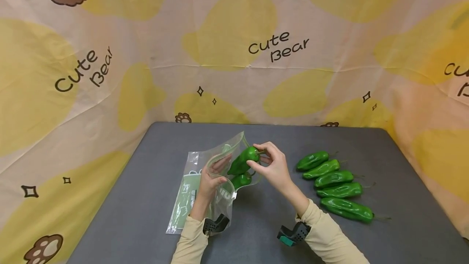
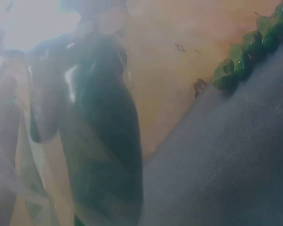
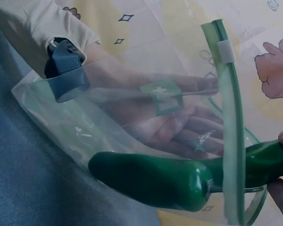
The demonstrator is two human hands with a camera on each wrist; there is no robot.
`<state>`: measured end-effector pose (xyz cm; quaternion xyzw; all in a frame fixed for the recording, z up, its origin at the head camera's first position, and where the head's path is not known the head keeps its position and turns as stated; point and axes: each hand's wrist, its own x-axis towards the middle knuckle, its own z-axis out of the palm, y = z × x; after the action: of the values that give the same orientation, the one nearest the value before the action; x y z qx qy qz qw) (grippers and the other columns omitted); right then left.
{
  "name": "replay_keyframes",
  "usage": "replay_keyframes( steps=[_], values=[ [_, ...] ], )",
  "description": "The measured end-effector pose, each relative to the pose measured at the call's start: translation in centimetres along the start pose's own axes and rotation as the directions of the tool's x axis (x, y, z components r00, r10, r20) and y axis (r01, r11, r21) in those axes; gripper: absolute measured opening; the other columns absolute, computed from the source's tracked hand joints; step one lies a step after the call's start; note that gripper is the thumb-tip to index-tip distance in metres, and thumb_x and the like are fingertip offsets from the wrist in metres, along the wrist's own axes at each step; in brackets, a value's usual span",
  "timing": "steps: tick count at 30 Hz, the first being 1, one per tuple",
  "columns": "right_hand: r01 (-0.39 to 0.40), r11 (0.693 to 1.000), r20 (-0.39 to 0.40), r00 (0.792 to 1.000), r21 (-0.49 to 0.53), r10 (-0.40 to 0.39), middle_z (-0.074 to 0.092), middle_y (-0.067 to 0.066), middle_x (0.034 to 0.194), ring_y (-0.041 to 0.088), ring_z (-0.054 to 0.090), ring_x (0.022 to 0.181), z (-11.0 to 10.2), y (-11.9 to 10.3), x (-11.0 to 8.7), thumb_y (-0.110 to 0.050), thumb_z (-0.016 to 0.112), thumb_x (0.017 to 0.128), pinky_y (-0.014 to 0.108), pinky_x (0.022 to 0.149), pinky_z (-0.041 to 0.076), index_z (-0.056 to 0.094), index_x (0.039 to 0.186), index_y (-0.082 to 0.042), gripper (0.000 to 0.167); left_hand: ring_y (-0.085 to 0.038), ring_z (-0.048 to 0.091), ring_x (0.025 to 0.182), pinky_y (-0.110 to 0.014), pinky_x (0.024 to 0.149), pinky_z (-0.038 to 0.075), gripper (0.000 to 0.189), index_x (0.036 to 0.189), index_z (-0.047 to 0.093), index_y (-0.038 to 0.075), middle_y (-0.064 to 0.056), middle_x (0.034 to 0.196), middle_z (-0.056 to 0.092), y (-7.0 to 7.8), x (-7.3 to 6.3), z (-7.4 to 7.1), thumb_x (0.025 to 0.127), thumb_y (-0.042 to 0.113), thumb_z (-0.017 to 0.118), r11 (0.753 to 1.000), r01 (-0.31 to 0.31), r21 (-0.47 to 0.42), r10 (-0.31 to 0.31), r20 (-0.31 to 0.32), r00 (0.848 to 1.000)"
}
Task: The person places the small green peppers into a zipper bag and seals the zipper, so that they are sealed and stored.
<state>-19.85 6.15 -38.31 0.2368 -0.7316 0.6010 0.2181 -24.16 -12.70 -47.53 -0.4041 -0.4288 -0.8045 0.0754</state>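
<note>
My left hand (image 1: 209,184) holds a clear slider zip bag (image 3: 231,127) by its mouth, thumb at the near rim and fingers behind the plastic. The bag's green-edged mouth gapes toward the right. Inside lies one green pepper (image 3: 151,181), seen through the film in the right wrist view. With thumb and fingertips, my right hand (image 1: 272,166) pinches a second green pepper (image 1: 242,161) at its stem end; the pepper's tip is within the bag mouth. The left wrist view is hazy with glare, showing a dark green pepper (image 2: 101,127) close up.
Several green peppers (image 1: 338,190) lie in a slanted row on the grey table (image 1: 264,227), right of my right hand. A flat clear bag with green print (image 1: 185,199) lies beneath and left of my left hand. A printed cloth (image 1: 227,31) hangs behind and beside the table.
</note>
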Motion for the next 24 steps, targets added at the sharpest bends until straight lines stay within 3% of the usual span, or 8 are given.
replay_keyframes(
  steps=[7,17,24],
  values=[
    [0.002,0.999,0.015,1.000,-0.050,-0.001,0.055,0.021,0.094,0.032,0.057,0.086,0.4,-0.1,-0.2,0.011,0.071,0.069,0.040,0.071,0.051,0.056,0.101,0.012,0.035,-0.026,0.047,0.114,-0.034,0.099,0.030,0.058,0.125,0.047,0.003,-0.012,0.120,0.053,0.1,0.0,0.1,0.074,0.018,0.071,1.000,-0.004,0.006,0.004,0.004,1.000],
    [-0.081,0.993,0.085,0.992,-0.091,0.089,0.054,0.021,0.101,0.032,0.055,0.093,0.4,-0.4,-0.3,0.009,0.069,0.072,0.039,0.077,0.049,0.054,0.107,0.012,0.038,-0.027,0.046,0.114,-0.035,0.099,0.029,0.058,0.125,0.047,0.004,-0.013,0.121,0.053,0.2,0.1,0.0,0.074,0.018,0.071,1.000,-0.007,0.004,0.007,0.001,1.000],
    [-0.102,0.989,0.106,0.988,-0.103,0.112,0.056,0.015,0.106,0.025,0.056,0.096,0.6,2.1,-0.7,0.003,0.071,0.072,0.033,0.078,0.049,0.054,0.110,0.006,0.041,-0.026,0.046,0.114,-0.035,0.100,0.029,0.058,0.124,0.047,0.002,-0.014,0.120,0.053,0.2,0.1,0.0,0.074,0.017,0.072,1.000,-0.021,0.000,0.021,0.003,1.000]
  ],
)
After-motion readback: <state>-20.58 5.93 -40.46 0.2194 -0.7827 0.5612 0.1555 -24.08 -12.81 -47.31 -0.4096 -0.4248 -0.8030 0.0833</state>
